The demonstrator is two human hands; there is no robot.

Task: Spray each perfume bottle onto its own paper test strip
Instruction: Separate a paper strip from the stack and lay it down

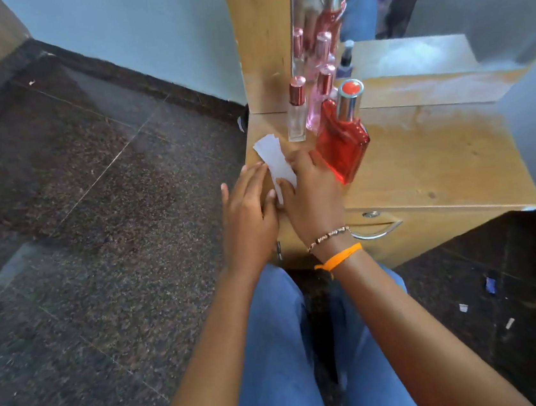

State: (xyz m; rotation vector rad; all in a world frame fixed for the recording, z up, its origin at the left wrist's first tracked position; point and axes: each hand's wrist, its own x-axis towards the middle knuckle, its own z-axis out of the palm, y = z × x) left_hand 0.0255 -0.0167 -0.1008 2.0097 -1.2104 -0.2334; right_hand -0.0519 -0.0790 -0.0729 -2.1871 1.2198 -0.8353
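Observation:
A small stack of white paper test strips (273,160) lies fanned at the left front corner of the wooden dresser top (428,157). My left hand (247,211) rests flat beside the strips, fingertips touching their left edge. My right hand (309,194) presses down on the strips' near end; whether it pinches one I cannot tell. A large red perfume bottle (343,144) with a silver neck and red cap stands just right of my right hand. Behind it stand a clear bottle (297,116) and a pink bottle (318,103), both with rose-metal caps.
A mirror (354,2) at the back of the dresser reflects the bottles. A drawer with a metal handle (377,232) sits below the top. Dark speckled floor tiles (95,222) spread to the left; small paper scraps (490,286) lie on the floor at right. My blue-trousered legs (277,352) are below.

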